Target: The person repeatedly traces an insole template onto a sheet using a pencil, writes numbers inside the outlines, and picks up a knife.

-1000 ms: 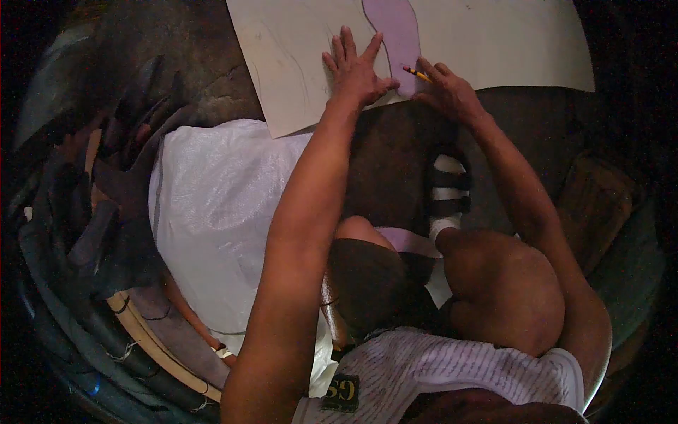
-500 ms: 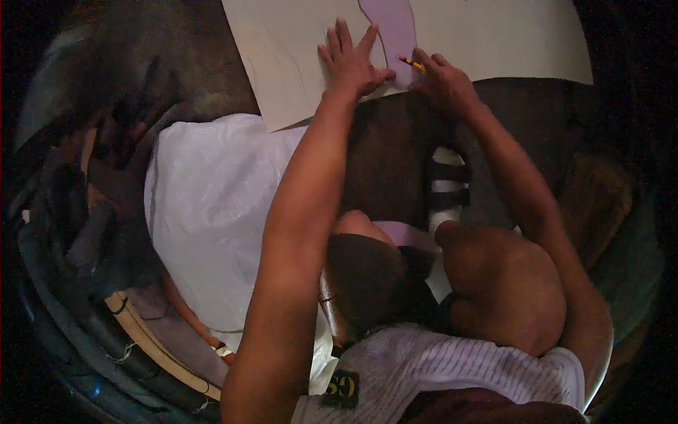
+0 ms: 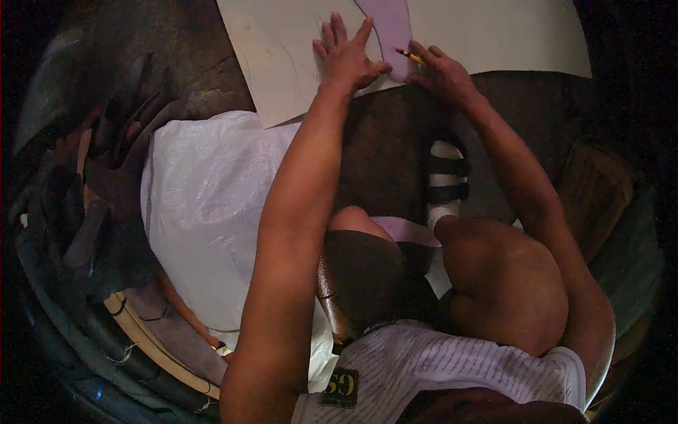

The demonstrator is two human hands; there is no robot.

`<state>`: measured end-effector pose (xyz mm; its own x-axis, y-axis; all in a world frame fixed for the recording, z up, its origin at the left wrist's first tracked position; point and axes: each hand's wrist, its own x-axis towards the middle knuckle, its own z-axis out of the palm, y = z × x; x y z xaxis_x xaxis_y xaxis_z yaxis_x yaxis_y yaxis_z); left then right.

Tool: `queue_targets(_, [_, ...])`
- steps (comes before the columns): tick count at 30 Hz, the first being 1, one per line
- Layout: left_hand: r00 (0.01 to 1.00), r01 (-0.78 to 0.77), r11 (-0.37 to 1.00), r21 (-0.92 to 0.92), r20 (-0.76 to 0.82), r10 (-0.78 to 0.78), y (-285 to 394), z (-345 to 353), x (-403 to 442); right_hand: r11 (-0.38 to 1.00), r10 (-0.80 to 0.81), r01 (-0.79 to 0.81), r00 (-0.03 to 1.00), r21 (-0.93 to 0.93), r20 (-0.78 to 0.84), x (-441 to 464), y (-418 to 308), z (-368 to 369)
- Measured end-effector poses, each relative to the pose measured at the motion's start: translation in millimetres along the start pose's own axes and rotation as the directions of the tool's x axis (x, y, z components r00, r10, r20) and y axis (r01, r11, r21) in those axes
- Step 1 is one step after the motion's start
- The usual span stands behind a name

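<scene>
A large pale sheet [image 3: 494,39] lies flat at the top of the view, with faint lines drawn on its left part. On it rests a purple curved piece [image 3: 393,32], cut off by the top edge. My left hand [image 3: 347,58] is spread on the sheet, its thumb and forefinger beside the piece's left edge. At the piece's lower right edge, my right hand [image 3: 441,73] holds a yellow pencil [image 3: 412,56] between its fingers, the dark tip pointing left over the purple surface.
A white plastic sack [image 3: 212,205] lies left of my left arm. Dark rolls and scraps [image 3: 85,233] are piled at the far left. My bent knee [image 3: 505,283] and a strapped sandal [image 3: 448,177] are below the sheet. A brown block-like object [image 3: 597,198] stands right.
The sheet, the purple piece and both hands now appear slightly higher and further left in view. The pencil has tilted a little in my right hand.
</scene>
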<state>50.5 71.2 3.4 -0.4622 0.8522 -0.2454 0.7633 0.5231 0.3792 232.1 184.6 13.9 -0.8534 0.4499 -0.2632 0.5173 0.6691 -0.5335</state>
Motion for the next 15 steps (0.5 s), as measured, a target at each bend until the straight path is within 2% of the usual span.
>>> queue_targets(4, [1.0, 0.012, 1.0, 0.01, 0.015, -0.012, 3, -4, -1, 0.999, -0.013, 0.013, 1.0, 0.033, -0.002, -1, 0, -4])
queue_targets(6, [1.0, 0.01, 1.0, -0.015, -0.001, -0.01, 4, -4, -2, 0.989, -0.081, 0.076, 0.996, 0.127, 0.031, -1, 7, -7])
queue_targets(8, [1.0, 0.01, 0.999, -0.039, -0.015, -0.01, 4, -4, -3, 0.985, -0.121, 0.117, 0.992, 0.129, 0.022, 4, 20, -2])
queue_targets(9, [1.0, 0.016, 1.0, -0.015, 0.004, -0.016, 4, -4, -2, 0.979, -0.162, 0.16, 0.987, 0.127, 0.009, 5, 20, -2])
queue_targets(13, [0.999, 0.036, 0.998, 0.05, 0.016, -0.036, 9, -6, -1, 0.98, -0.133, 0.125, 0.99, 0.152, 0.043, 4, 21, -2])
queue_targets(15, [0.999, 0.012, 0.996, 0.085, 0.029, -0.015, 11, -6, 4, 0.978, -0.173, 0.172, 0.985, 0.114, 0.002, 4, 22, 1])
